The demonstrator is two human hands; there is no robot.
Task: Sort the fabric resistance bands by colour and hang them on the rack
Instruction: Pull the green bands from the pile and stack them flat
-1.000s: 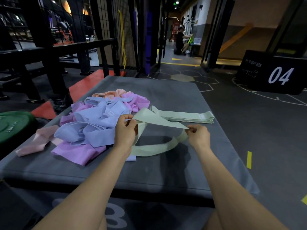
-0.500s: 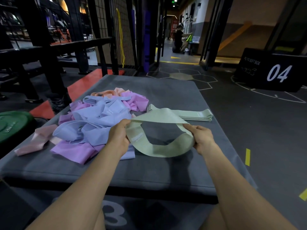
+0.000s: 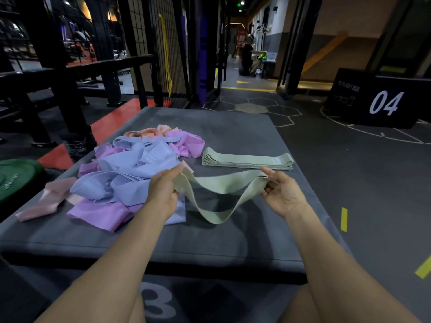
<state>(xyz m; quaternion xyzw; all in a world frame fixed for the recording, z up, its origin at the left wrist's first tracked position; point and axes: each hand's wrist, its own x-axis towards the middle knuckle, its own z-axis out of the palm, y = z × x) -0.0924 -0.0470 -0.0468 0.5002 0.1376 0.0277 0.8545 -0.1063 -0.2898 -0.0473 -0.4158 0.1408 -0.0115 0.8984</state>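
Band: green band (image 3: 219,194) sags between my hands, centre of mat (image 3: 233,241).
Hands: left (image 3: 163,194) and right (image 3: 283,197) each pinch an end.
Done: green stack (image 3: 247,160) at 1 o'clock.
Left: mixed pile (image 3: 130,173) at 10 o'clock; nothing hung.

Two bare forearms, no sleeves, left hand (image 3: 163,192) and right hand (image 3: 283,194) ungloved, no jewellery
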